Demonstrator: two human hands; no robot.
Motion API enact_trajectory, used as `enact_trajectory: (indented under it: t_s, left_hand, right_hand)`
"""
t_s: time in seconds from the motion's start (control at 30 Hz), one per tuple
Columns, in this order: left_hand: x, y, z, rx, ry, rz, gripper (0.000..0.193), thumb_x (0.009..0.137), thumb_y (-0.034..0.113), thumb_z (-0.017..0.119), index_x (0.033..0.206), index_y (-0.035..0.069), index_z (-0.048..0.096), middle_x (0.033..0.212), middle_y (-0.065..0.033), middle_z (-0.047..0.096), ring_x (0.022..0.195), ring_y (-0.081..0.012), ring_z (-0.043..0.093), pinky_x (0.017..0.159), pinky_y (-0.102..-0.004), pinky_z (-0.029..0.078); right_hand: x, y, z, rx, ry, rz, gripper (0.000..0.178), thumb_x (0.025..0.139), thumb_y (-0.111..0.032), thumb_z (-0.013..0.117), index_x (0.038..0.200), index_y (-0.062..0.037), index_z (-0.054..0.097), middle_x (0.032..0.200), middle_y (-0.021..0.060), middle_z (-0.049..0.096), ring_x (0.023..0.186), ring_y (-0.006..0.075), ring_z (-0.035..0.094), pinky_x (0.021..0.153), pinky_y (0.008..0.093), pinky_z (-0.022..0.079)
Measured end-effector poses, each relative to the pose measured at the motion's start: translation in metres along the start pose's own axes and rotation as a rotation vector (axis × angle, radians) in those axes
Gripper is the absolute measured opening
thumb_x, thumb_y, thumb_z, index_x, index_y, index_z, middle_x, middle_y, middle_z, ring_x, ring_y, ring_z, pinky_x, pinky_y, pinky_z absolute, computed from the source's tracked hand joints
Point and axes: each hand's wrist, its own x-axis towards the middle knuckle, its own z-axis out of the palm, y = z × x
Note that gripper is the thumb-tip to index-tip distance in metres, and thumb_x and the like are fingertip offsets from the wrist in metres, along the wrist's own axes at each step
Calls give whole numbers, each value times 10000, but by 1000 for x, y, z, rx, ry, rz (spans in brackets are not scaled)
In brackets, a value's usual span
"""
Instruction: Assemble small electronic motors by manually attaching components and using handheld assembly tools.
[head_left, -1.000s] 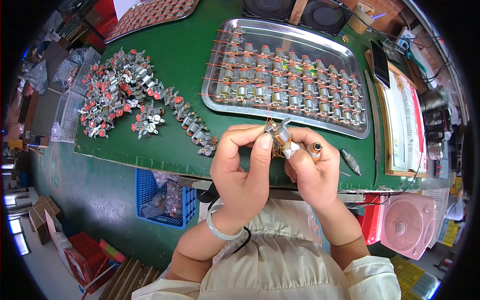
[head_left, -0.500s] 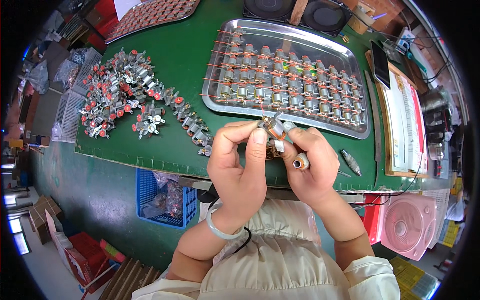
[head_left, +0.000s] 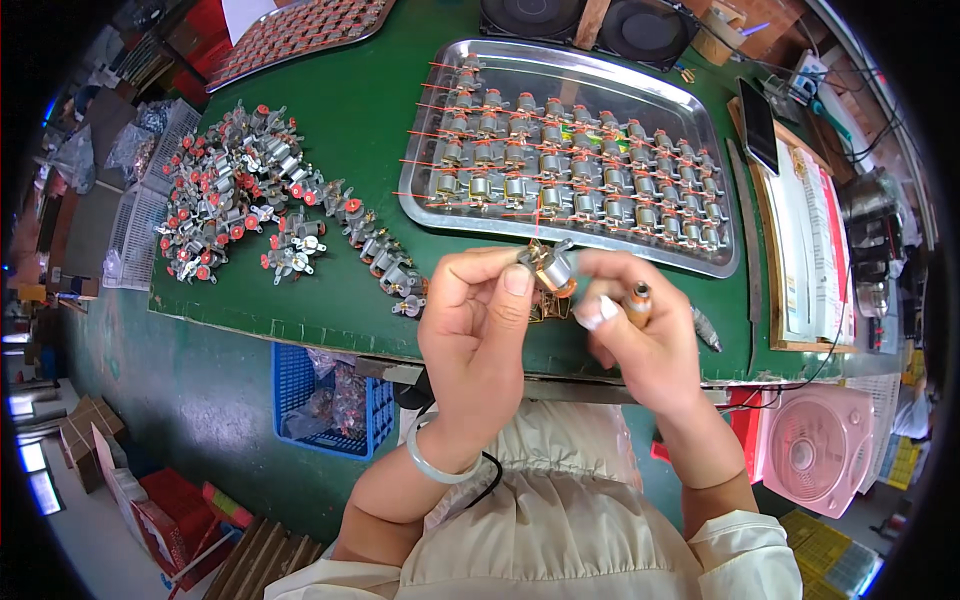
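Observation:
My left hand [head_left: 475, 325] pinches a small silver electric motor [head_left: 552, 268] between thumb and fingers, above the near edge of the bench. A thin red wire stands up from it. Just right of the motor is my right hand [head_left: 655, 350], slightly blurred, with white wrapping on its thumb. It is closed round a short amber-coloured tool [head_left: 637, 300] with a metal end; most of the tool is hidden in the palm. Small brass-coloured pieces [head_left: 550, 307] lie on the bench beneath my hands. Behind them, a metal tray [head_left: 425, 215] carries rows of similar motors with red wires.
A heap of motors [head_left: 230, 185] covers the left of the green bench [head_left: 340, 90], trailing toward my left hand. On the right lie a grey pointed tool [head_left: 706, 330], a long flat blade [head_left: 748, 260], a clipboard [head_left: 800, 250] and a phone [head_left: 758, 125]. A blue crate [head_left: 380, 410] stands below.
My right hand has drawn off the motor to the right, and the amber tool has tilted more upright in it. My left hand keeps the motor in nearly the same place.

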Motion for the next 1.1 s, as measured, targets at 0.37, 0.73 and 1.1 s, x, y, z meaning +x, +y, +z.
enact_trajectory:
  t_s: [0.37, 0.73, 1.1]
  left_hand:
    - [16, 3, -19, -342, -141, -274, 116, 876, 98, 500, 961, 19, 500, 1206, -180, 441, 1056, -270, 518, 923, -376, 437]
    - [13, 0, -13, -44, -208, -168, 106, 854, 55, 528, 943, 16, 485, 1178, -250, 480, 1045, -279, 524, 885, -353, 429]
    - [18, -8, -17, 179, -261, 164, 221, 754, -38, 619, 931, 5, 494, 1134, -239, 513, 1023, -259, 537, 841, -324, 450]
  right_hand:
    - [-24, -7, -64, -1478, -34, -296, 293, 688, -86, 669, 924, -22, 508, 783, 126, 537, 664, 304, 564, 568, 369, 445]
    - [0, -12, -34, -1107, -25, -955, 316, 581, 28, 589, 892, -15, 551, 648, 84, 536, 521, 235, 536, 466, 334, 428]
    - [-8, -19, -24, -1030, -83, -809, 314, 579, 50, 588, 886, -6, 556, 633, 64, 548, 540, 194, 555, 480, 301, 434]
